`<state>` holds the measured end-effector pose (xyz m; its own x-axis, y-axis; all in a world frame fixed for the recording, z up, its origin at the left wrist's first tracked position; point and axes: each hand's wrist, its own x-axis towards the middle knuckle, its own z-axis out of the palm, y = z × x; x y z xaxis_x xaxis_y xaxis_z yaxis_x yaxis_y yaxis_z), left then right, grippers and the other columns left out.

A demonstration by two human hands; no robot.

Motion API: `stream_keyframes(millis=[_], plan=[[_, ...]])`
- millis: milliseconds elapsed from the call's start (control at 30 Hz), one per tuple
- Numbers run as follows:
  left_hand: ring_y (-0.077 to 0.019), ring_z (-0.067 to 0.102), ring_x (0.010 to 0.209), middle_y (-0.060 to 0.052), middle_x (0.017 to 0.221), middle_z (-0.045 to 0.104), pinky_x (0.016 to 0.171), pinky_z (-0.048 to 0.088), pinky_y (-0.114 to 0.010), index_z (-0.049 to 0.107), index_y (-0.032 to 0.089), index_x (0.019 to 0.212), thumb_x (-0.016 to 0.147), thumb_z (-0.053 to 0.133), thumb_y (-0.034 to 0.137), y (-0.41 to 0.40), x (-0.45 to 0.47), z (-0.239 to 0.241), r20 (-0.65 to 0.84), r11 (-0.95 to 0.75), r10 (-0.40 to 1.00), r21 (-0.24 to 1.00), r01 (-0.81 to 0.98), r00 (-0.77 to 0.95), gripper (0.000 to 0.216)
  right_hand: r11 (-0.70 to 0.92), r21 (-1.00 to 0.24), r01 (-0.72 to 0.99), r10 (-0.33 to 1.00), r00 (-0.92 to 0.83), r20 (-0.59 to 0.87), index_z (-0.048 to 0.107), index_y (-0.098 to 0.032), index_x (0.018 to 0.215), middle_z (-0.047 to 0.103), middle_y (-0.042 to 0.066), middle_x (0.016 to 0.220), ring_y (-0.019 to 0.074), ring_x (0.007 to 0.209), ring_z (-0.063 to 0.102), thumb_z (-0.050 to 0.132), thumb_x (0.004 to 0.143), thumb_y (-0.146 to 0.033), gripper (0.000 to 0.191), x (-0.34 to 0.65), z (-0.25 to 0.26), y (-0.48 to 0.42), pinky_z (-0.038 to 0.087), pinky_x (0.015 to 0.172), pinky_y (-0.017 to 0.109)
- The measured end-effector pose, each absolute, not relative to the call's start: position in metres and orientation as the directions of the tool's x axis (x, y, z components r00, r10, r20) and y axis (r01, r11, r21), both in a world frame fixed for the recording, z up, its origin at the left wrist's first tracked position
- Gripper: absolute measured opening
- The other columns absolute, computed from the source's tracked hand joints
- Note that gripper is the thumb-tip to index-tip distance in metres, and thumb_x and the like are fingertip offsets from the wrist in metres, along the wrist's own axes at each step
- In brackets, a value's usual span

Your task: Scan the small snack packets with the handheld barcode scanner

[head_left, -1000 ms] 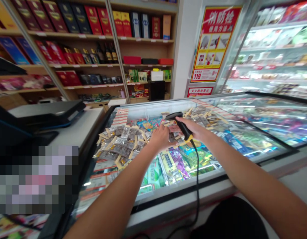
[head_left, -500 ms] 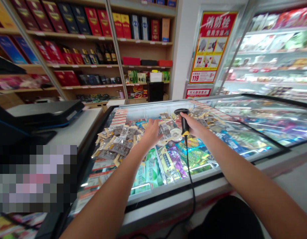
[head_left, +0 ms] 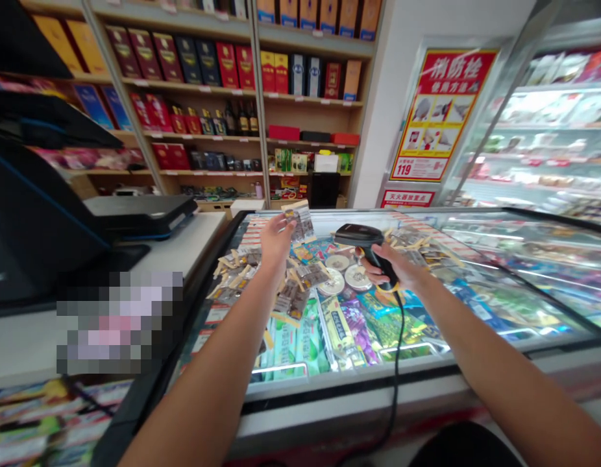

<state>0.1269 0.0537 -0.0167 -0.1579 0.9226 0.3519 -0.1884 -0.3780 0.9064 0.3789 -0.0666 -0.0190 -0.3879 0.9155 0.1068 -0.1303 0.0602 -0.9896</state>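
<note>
The scanner (head_left: 361, 235) looks smooth plastic, the packet (head_left: 303, 222) shiny clear film, the case top (head_left: 291, 379) glossy glass.

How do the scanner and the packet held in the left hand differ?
The scanner is black with yellow trim; the packet is greyish brown with a pale top edge. The scanner trails a cable; the packet shows none. Both are held: scanner in the right hand, packet in the left hand.

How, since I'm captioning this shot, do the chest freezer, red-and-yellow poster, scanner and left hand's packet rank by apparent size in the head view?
1. Chest freezer
2. Poster
3. Scanner, partly covered by the right hand
4. Packet in the left hand
</note>
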Motion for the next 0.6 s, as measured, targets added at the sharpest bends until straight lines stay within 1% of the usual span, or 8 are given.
stream_keyframes(millis=[67,133,200,333,433,500,600], plan=[[-0.0181,0.072,0.079,-0.008,0.103,0.077,0.058,0.051,-0.023,0.07,0.018,0.113,0.075,0.077,0.031,0.052,0.1221,-0.0136,0.313,-0.352,0.93,0.907,-0.231,-0.192,0.04,0.089,-0.993,-0.08,0.895,-0.431,0.115,0.059,-0.019,0.096,0.046,-0.009,0.055,0.0051,0.036,0.032,0.076,0.081,-0.067,0.052,0.3762,-0.0228,-0.0671,0.02,0.039,0.021],[-0.016,0.07,0.074,-0.008,0.105,0.076,0.054,0.047,-0.021,0.069,0.018,0.114,0.076,0.077,0.03,0.0506,0.1203,-0.0119,0.291,-0.336,0.936,0.908,-0.251,-0.2,0.041,0.124,-0.991,-0.047,0.893,-0.43,0.132,0.06,-0.019,0.096,0.047,-0.008,0.054,0.0048,0.035,0.032,0.075,0.083,-0.066,0.051,0.3755,-0.0265,-0.0662,0.021,0.038,0.021],[-0.0152,0.07,0.075,-0.008,0.104,0.076,0.056,0.048,-0.021,0.069,0.018,0.114,0.075,0.077,0.03,0.0501,0.1208,-0.0116,0.288,-0.335,0.937,0.904,-0.267,-0.2,0.042,0.155,-0.987,-0.028,0.893,-0.424,0.153,0.06,-0.018,0.094,0.048,-0.008,0.054,0.0045,0.035,0.033,0.075,0.084,-0.064,0.049,0.3765,-0.0288,-0.0647,0.022,0.038,0.021],[-0.0169,0.072,0.083,-0.006,0.098,0.076,0.067,0.052,-0.023,0.071,0.018,0.11,0.072,0.078,0.031,0.0514,0.1241,-0.0134,0.323,-0.366,0.928,0.885,-0.286,-0.187,0.04,0.192,-0.981,-0.031,0.878,-0.441,0.186,0.06,-0.018,0.09,0.048,-0.008,0.053,0.0043,0.035,0.033,0.076,0.084,-0.063,0.047,0.3789,-0.0291,-0.0622,0.022,0.037,0.02],[-0.0172,0.072,0.083,-0.005,0.093,0.076,0.069,0.052,-0.023,0.07,0.017,0.109,0.072,0.079,0.03,0.0521,0.1265,-0.0137,0.334,-0.379,0.922,0.88,-0.287,-0.194,0.04,0.202,-0.979,-0.035,0.875,-0.443,0.196,0.06,-0.018,0.088,0.048,-0.008,0.051,0.0045,0.034,0.032,0.077,0.083,-0.063,0.048,0.3782,-0.0281,-0.0614,0.022,0.035,0.02],[-0.0177,0.072,0.083,-0.005,0.094,0.076,0.07,0.053,-0.024,0.07,0.018,0.111,0.076,0.076,0.03,0.0521,0.127,-0.0127,0.349,-0.388,0.917,0.892,-0.23,-0.196,0.038,0.207,-0.977,-0.044,0.877,-0.434,0.205,0.06,-0.019,0.089,0.049,-0.008,0.051,0.0045,0.034,0.031,0.078,0.082,-0.063,0.049,0.3766,-0.0276,-0.0614,0.021,0.035,0.02],[-0.0204,0.073,0.085,-0.009,0.1,0.076,0.075,0.056,-0.03,0.067,0.016,0.117,0.083,0.07,0.028,0.0517,0.1234,-0.0106,0.386,-0.394,0.903,0.919,-0.008,-0.192,0.037,0.219,-0.972,-0.085,0.889,-0.393,0.235,0.062,-0.019,0.091,0.048,-0.008,0.051,0.0043,0.034,0.03,0.079,0.08,-0.064,0.049,0.374,-0.0257,-0.0619,0.02,0.035,0.02]])
